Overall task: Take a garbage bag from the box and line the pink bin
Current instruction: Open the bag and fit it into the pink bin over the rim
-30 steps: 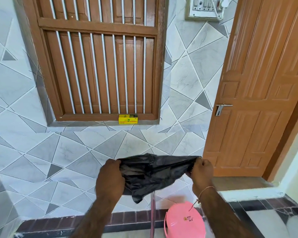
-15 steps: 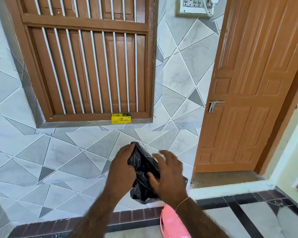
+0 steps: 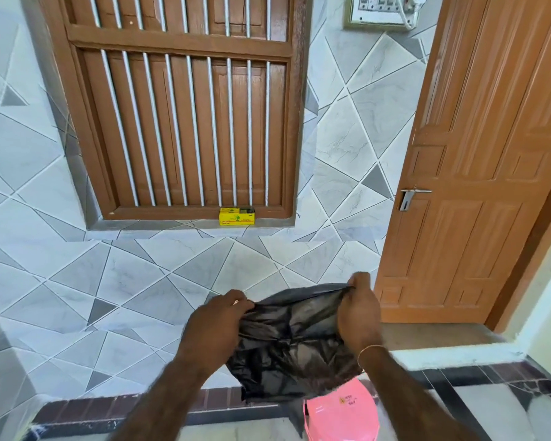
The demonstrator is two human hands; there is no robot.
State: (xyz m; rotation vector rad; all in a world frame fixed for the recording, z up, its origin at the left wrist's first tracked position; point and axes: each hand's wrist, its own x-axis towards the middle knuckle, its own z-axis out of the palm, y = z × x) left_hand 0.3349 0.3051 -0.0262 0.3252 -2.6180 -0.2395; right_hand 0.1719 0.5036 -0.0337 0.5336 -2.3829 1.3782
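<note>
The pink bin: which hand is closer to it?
Right. The right hand grips the black garbage bag almost straight above the pink bin; the left hand holds it farther left.

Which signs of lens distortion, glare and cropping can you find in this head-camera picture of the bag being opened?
Head view: wide-angle bending makes the door lean and the window frame splay; daylight puts a soft sheen on the black bag, held by the left hand and right hand; the pink bin is cut off at the bottom edge; the yellow box stays sharp, its print too small to read.
</note>
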